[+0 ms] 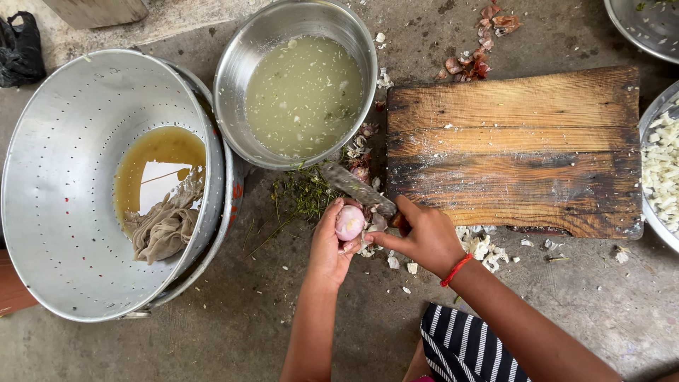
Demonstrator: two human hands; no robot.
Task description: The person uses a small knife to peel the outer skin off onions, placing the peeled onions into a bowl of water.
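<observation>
On the floor at the left sits a big colander (64, 177) with brownish liquid and a cloth (164, 230); beside it a bowl (233, 64) of cloudy broth, then a bare wooden board (516, 141). A dish (654, 141) of chopped white pieces at the right edge suggests much is cut already. The left hand (329, 247) grips a peeled onion (350, 222); the right hand (424, 237) clasps a knife (353, 187) against it, peels (477, 247) scattered just beside.

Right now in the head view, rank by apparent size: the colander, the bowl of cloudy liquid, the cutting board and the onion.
1. Colander
2. Cutting board
3. Bowl of cloudy liquid, not far behind the board
4. Onion, held in the left hand
</observation>
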